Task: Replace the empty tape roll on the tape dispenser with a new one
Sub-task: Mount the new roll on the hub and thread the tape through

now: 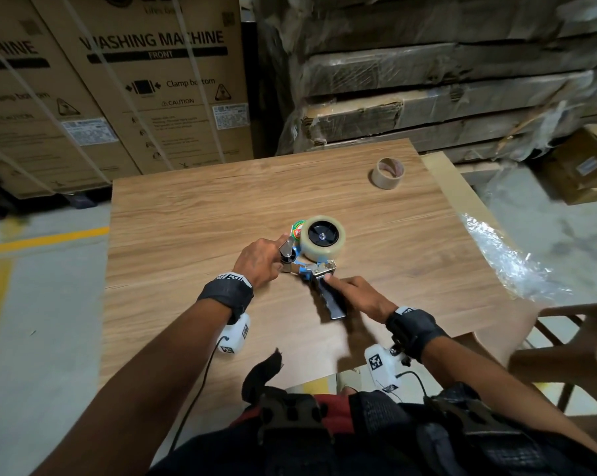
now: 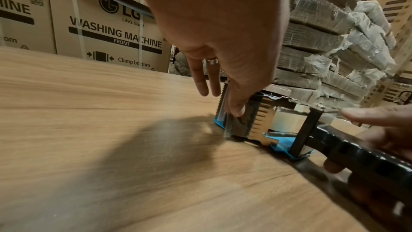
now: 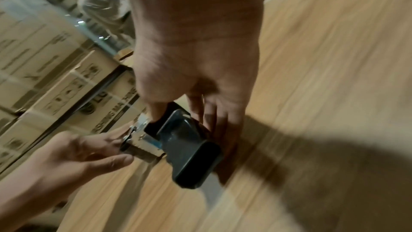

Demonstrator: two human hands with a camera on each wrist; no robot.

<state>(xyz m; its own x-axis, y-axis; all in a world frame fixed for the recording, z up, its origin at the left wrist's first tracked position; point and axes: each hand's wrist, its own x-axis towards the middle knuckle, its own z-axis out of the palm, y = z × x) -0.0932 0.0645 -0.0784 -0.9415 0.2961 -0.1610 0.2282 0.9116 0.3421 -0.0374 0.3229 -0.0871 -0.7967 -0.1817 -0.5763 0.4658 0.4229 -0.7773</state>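
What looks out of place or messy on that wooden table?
Little does. An empty tape core sits alone near the table's far right corner, and crumpled clear plastic hangs off the right edge. The dispenser lies on its side, being worked on.

The surface (image 1: 194,214) lies bare from 9 o'clock round to 12 o'clock of the tape dispenser (image 1: 316,266), so both hands could pass there freely. At 1 o'clock, well apart, stands the empty tape roll (image 1: 387,173). Crumpled plastic wrap (image 1: 510,259) overhangs the edge at 3 o'clock. Past the far edge, washing machine boxes (image 1: 145,87) and wrapped cardboard stacks (image 1: 444,84) wall off 11 to 2 o'clock.
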